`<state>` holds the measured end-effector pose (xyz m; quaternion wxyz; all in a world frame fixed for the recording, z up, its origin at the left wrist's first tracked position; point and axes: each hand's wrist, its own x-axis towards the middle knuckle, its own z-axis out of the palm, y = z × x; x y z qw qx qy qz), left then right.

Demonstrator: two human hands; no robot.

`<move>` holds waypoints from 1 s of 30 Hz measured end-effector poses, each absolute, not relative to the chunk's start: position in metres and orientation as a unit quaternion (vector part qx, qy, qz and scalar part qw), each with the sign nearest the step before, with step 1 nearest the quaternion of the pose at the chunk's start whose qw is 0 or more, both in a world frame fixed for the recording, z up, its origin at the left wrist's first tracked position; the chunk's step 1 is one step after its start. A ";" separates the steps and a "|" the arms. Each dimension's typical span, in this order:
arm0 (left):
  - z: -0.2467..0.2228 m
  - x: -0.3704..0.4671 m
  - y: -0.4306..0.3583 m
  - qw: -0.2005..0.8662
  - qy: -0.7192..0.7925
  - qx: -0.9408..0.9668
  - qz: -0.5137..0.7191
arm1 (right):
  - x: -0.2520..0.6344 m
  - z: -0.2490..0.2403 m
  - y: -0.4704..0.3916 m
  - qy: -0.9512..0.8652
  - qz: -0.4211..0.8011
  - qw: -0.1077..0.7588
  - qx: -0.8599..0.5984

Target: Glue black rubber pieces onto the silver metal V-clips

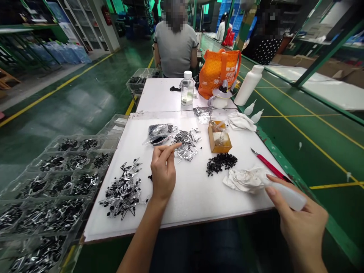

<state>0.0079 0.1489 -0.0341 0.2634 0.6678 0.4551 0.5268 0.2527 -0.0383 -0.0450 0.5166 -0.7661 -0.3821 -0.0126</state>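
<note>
Right hand [305, 218] clamped round translucent white plastic squeeze bottle [290, 195] over white tabletop's [193, 197] near-right edge; far end blurs into crumpled white cloth [243, 179]. Left hand [164, 172] apart, by bent silver metal clips [189, 146]; grip unclear.

White bottle [290, 196] held tilted at right; thin silvery metal pieces [188, 151] heaped centrally.

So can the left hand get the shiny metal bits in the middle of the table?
Yes, it looks that way: the left hand is right by the metal bits, and nothing seems to stand between them.
</note>
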 end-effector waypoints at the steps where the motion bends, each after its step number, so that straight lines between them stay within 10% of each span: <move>1: -0.031 0.007 0.148 0.266 0.453 0.668 0.528 | 0.251 -0.046 -0.035 -0.380 -0.027 0.539 -0.751; 22: -0.025 -0.023 0.025 0.545 0.517 0.445 0.487 | 0.259 -0.050 -0.014 -0.364 -0.009 0.582 -0.727; 30: 0.002 0.013 0.002 0.560 0.560 0.366 0.488 | 0.206 -0.013 -0.018 -0.310 0.021 0.727 -0.613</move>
